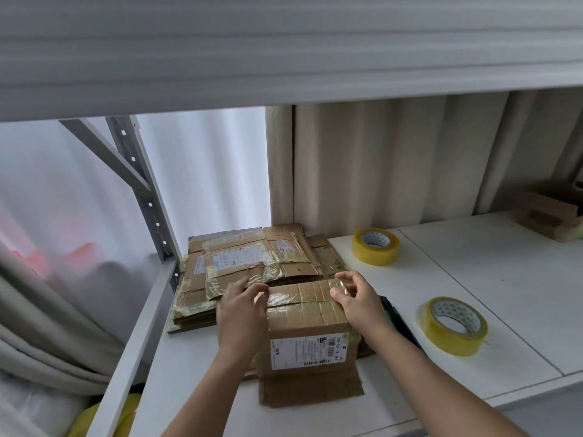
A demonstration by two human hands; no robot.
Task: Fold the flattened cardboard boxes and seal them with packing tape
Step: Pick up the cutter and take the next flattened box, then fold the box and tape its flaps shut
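A small cardboard box (307, 323) with a white label stands folded on the white shelf (473, 294), one flap lying flat toward me. Old tape crosses its top flaps. My left hand (241, 313) lies flat against the box's left top edge, fingers straight. My right hand (356, 298) holds the box's far right top corner, thumb and fingers curled on it. A stack of flattened cardboard boxes (246, 266) lies behind and to the left. Two rolls of yellowish packing tape sit to the right, one near (452, 326) and one farther back (375, 246).
A dark tool (397, 320) lies partly hidden under my right forearm. Another cardboard box (550, 219) sits at the far right back. A metal shelf post (142, 190) rises at left, an upper shelf hangs overhead, and curtains hang behind.
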